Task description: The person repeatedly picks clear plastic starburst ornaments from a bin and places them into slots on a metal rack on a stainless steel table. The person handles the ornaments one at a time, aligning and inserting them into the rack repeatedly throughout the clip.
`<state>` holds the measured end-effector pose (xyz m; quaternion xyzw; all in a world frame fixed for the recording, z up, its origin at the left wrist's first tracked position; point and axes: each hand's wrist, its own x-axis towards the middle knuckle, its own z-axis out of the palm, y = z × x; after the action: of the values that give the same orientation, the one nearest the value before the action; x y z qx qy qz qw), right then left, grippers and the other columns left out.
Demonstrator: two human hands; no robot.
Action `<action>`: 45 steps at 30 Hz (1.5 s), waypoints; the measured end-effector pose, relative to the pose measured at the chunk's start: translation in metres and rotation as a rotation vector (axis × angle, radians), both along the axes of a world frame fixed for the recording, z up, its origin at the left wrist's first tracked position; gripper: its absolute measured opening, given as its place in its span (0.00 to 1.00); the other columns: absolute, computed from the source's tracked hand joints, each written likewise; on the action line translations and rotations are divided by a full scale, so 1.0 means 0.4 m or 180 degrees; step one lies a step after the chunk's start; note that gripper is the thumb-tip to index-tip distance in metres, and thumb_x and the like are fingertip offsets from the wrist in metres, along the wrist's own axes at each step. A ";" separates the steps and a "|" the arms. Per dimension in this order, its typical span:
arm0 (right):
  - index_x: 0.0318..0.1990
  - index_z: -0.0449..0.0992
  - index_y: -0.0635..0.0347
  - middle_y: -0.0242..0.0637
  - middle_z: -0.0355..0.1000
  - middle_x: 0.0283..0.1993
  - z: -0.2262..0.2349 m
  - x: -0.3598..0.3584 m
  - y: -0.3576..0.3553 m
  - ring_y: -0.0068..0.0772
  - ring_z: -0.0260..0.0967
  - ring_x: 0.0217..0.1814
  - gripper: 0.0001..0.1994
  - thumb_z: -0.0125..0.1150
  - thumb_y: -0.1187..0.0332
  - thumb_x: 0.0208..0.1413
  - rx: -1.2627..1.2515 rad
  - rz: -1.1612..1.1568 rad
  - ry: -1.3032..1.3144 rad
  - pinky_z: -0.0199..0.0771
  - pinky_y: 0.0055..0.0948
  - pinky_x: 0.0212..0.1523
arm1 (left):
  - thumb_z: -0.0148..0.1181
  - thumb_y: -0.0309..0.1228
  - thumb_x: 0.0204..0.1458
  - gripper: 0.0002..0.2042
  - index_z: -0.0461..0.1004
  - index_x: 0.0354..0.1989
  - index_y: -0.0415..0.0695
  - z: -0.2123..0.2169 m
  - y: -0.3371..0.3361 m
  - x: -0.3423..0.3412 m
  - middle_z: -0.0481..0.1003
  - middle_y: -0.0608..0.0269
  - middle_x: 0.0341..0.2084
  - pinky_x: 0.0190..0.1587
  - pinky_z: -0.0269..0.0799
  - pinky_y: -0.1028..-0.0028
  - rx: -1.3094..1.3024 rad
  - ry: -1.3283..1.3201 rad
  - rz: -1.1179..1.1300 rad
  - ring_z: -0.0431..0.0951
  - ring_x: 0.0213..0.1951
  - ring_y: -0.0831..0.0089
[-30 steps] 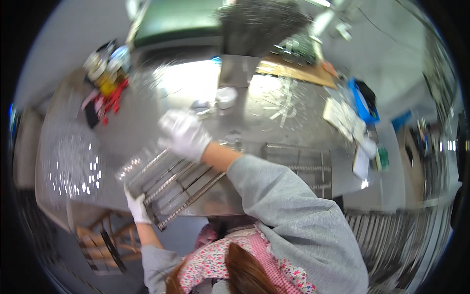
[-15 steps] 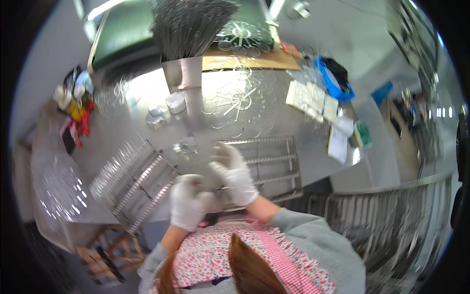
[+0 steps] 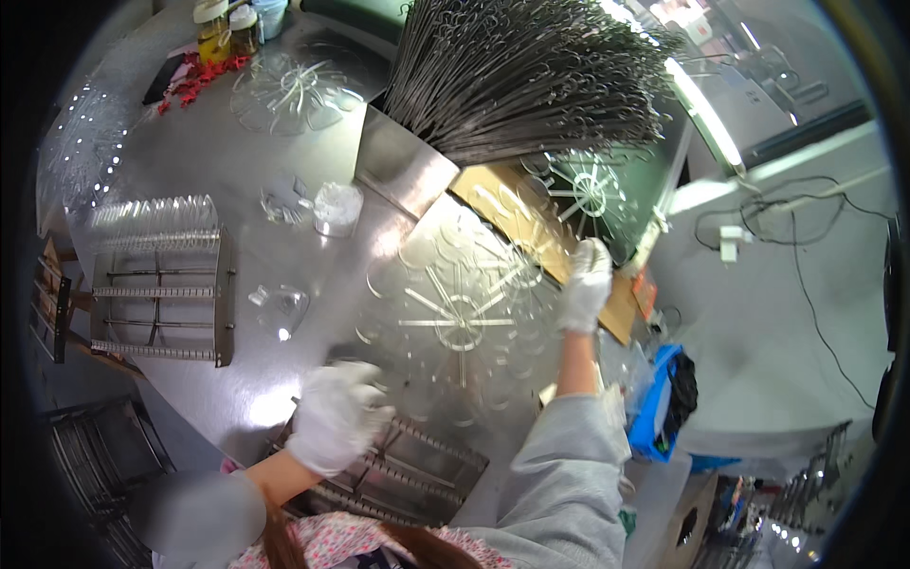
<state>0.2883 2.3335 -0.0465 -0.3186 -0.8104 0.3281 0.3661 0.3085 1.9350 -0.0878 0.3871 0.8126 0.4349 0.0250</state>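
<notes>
While the right arm stretches forward in its grey sleeve, nearly straight at the elbow, the right hand [image 3: 586,284] in a white glove reaches to the far edge of the clear round plastic tray [image 3: 462,313] that lies flat on the steel surface [image 3: 237,180]. Its fingers curl down at the tray's rim, close beside the wooden board [image 3: 531,232]; whether they pinch the rim or only rest on it cannot be told. The left hand [image 3: 334,417], also gloved in white, is drawn in close to the body with the forearm bent. It sits loosely closed at the near edge of the same tray, just above the metal rack [image 3: 417,474] in front of the person, and its grip cannot be made out either. Both hands are well apart, one at each side of the tray.

Behind the board, a steel box holds a thick bundle of metal wires [image 3: 531,76] fanning upward. To the left stands a second metal rack [image 3: 161,294] with clear pieces lined along its top. A small clear cup [image 3: 336,207] sits near the box, and a blue bin [image 3: 659,408] lies by the right elbow.
</notes>
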 end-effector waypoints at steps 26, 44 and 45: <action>0.38 0.82 0.62 0.36 0.72 0.23 0.039 0.244 -0.304 0.26 0.64 0.22 0.10 0.55 0.67 0.64 -0.0253 0.0718 -0.0310 0.65 0.27 0.27 | 0.60 0.24 0.53 0.40 0.47 0.74 0.44 0.192 0.028 -0.084 0.60 0.46 0.67 0.61 0.74 0.61 0.3635 -0.4227 -0.0786 0.73 0.58 0.51; 0.49 0.78 0.65 0.48 0.80 0.41 -0.048 0.103 0.019 0.41 0.78 0.43 0.22 0.64 0.60 0.47 0.0154 -0.0493 -0.1273 0.76 0.36 0.47 | 0.77 0.28 0.41 0.54 0.46 0.76 0.55 0.032 -0.154 -0.091 0.66 0.62 0.53 0.58 0.75 0.66 0.3076 -0.4174 -0.1489 0.72 0.54 0.65; 0.49 0.78 0.67 0.44 0.80 0.38 0.008 0.158 0.001 0.31 0.76 0.37 0.21 0.64 0.65 0.48 -0.0111 -0.0199 -0.0951 0.76 0.30 0.42 | 0.77 0.28 0.42 0.54 0.46 0.76 0.55 0.041 -0.157 -0.096 0.67 0.63 0.53 0.58 0.74 0.65 0.2984 -0.4220 -0.1492 0.72 0.54 0.65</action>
<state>0.3516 2.3337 -0.0434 -0.3953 -0.8397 0.2795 0.2460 0.2703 1.8722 -0.0714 0.1806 0.2638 0.8478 0.4230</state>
